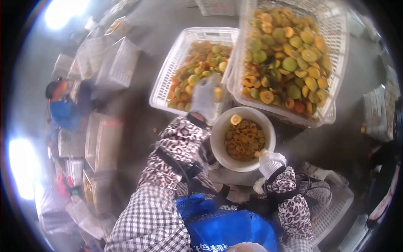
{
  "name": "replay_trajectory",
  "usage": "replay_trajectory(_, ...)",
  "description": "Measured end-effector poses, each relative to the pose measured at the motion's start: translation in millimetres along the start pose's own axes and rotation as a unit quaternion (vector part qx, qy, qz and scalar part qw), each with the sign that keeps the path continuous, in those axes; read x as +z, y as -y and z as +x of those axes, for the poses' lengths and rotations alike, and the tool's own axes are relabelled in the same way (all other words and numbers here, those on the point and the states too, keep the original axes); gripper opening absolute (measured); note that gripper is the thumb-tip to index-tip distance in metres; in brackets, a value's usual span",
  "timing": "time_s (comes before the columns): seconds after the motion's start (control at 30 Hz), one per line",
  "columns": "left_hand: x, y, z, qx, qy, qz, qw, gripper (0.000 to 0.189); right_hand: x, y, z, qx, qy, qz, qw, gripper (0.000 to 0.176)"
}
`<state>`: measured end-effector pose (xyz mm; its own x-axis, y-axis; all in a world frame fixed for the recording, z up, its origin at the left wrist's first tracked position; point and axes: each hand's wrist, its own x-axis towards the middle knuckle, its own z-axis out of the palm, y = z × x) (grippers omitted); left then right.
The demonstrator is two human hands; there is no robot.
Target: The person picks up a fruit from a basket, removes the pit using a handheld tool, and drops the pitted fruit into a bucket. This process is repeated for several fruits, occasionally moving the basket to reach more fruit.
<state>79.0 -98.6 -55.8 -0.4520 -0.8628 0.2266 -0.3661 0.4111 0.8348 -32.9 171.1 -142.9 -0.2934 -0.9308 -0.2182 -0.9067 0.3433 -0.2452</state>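
My left hand (pixel 204 98), in a pale glove, reaches over the near right part of a white basket (pixel 163 90) of yellow and green fruit. It is blurred, and a yellow fruit piece (pixel 218 93) shows beside its fingers. At the right rim of a white bucket (pixel 217 157) is my right hand (pixel 271 163), gloved in white, its fingers closed round something small and orange-tan that I cannot make out. Inside the bucket lie orange-brown scraps (pixel 244 140), with one cut yellow fruit half (pixel 236 119) near the upper rim.
A larger white crate (pixel 340 63) of halved fruit stands beyond the bucket to the right. At the left a person in blue (pixel 65 113) is among stacked crates (pixel 100 143). Another crate (pixel 375 111) stands at the far right, and a white basket (pixel 336 210) at lower right.
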Motion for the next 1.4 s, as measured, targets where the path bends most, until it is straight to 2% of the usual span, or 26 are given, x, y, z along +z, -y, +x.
replay_trajectory(0.03,-10.4,23.2,9.0,-0.016,-0.033,0.191,0.981,0.025,-8.3,-5.5,-7.3,-0.082,-0.041,0.039,0.995,0.011)
replay_trajectory(0.1,-30.3,45.2,24.5,0.01,-0.071,0.404,0.912,0.033,-29.6,4.0,-11.8,-0.088,-0.144,0.15,0.974,0.009)
replay_trajectory(0.13,-33.0,50.2,33.6,0.049,-0.105,0.496,0.861,0.033,-43.4,7.7,-11.4,-0.096,-0.184,0.162,0.965,0.012)
replay_trajectory(0.17,-31.1,37.9,36.5,0.058,-0.155,0.472,0.866,0.026,-50.2,5.6,-11.0,-0.083,-0.188,0.163,0.965,0.012)
replay_trajectory(0.23,-7.5,3.6,30.9,0.196,-0.08,0.316,0.925,0.023,-55.3,7.4,-13.2,-0.077,-0.182,0.224,0.954,0.013)
replay_trajectory(0.27,6.8,-17.7,26.3,0.187,0.066,0.312,0.929,0.023,-53.1,8.4,-10.1,-0.06,-0.161,0.243,0.955,0.014)
replay_trajectory(0.3,25.2,-35.5,20.6,0.171,0.207,0.302,0.915,0.024,-60.0,10.1,-8.8,-0.057,-0.16,0.242,0.955,0.014)
replay_trajectory(0.37,81.3,-57.6,12.6,0.149,0.32,0.431,0.83,0.022,-80.1,11.8,-4.5,-0.014,-0.114,0.271,0.956,0.014)
replay_trajectory(0.4,104.9,-33.5,3.1,0.271,0.177,0.42,0.848,0.019,-70.4,8.6,-1.6,0.014,-0.137,0.299,0.944,0.016)
replay_trajectory(0.43,122.4,-7.8,-6.0,0.383,0.027,0.4,0.832,0.017,-86.5,5.6,-3.9,0.069,-0.08,0.313,0.944,0.025)
replay_trajectory(0.47,130.9,-10.5,-8.7,0.377,0.019,0.407,0.832,0.017,-83.3,3.2,-2.5,0.093,-0.102,0.32,0.937,0.022)
replay_trajectory(0.53,139.7,-14.7,-13.8,0.287,0.084,0.395,0.869,0.017,-87.4,-3.0,0.9,0.171,-0.078,0.387,0.903,0.028)
replay_trajectory(0.57,136.7,-19.7,-10.2,0.287,0.085,0.398,0.867,0.017,-80.9,-7.5,4.0,0.17,-0.098,0.425,0.884,0.032)
replay_trajectory(0.63,136.6,-33.2,-0.3,0.106,0.274,0.336,0.895,0.018,-106.3,-6.4,3.8,0.167,-0.079,0.458,0.87,0.035)
replay_trajectory(0.67,133.8,-25.7,2.3,0.121,0.217,0.255,0.934,0.031,-108.3,-6.3,5.6,0.178,-0.081,0.461,0.866,0.035)
replay_trajectory(0.8,115.3,-21.0,11.3,0.15,0.229,0.234,0.933,0.037,-108.6,-4.8,14.6,0.188,-0.075,0.546,0.813,0.043)
replay_trajectory(0.87,103.8,-39.1,18.8,0.045,0.296,0.155,0.941,0.042,-109.9,-3.6,15.5,0.196,-0.054,0.571,0.796,0.049)
replay_trajectory(1.03,100.6,-63.7,0.8,-0.065,0.294,0.016,0.954,0.04,-108.5,-5.2,18.0,0.213,-0.05,0.553,0.804,0.047)
replay_trajectory(1.07,97.5,-75.0,-3.1,-0.228,0.303,-0.171,0.909,0.036,-108.1,-5.3,18.1,0.201,-0.067,0.518,0.829,0.046)
replay_trajectory(1.1,92.2,-87.1,-6.1,-0.381,0.292,-0.342,0.808,0.032,-106.8,-3.9,18.7,0.187,-0.083,0.483,0.851,0.044)
replay_trajectory(1.17,83.8,-96.0,-15.3,-0.375,0.316,-0.321,0.81,0.029,-101.2,4.2,20.9,0.169,-0.137,0.444,0.869,0.037)
replay_trajectory(1.23,87.0,-84.1,-30.2,-0.089,0.359,-0.386,0.845,0.02,-104.1,11.2,21.1,0.169,-0.167,0.366,0.9,0.033)
replay_trajectory(1.27,84.0,-93.3,-32.6,-0.221,0.304,-0.434,0.818,0.019,-104.9,10.2,20.2,0.17,-0.167,0.366,0.9,0.033)
replay_trajectory(1.3,83.2,-94.2,-33.1,-0.222,0.304,-0.434,0.819,0.019,-105.5,8.6,19.4,0.147,-0.17,0.364,0.904,0.032)
replay_trajectory(1.37,80.4,-95.7,-33.8,-0.377,0.264,-0.587,0.665,0.032,-105.9,8.1,19.6,0.121,-0.173,0.363,0.907,0.032)
replay_trajectory(1.4,77.9,-98.2,-36.4,-0.368,0.263,-0.573,0.684,0.041,-105.5,8.5,20.3,0.121,-0.146,0.385,0.903,0.031)
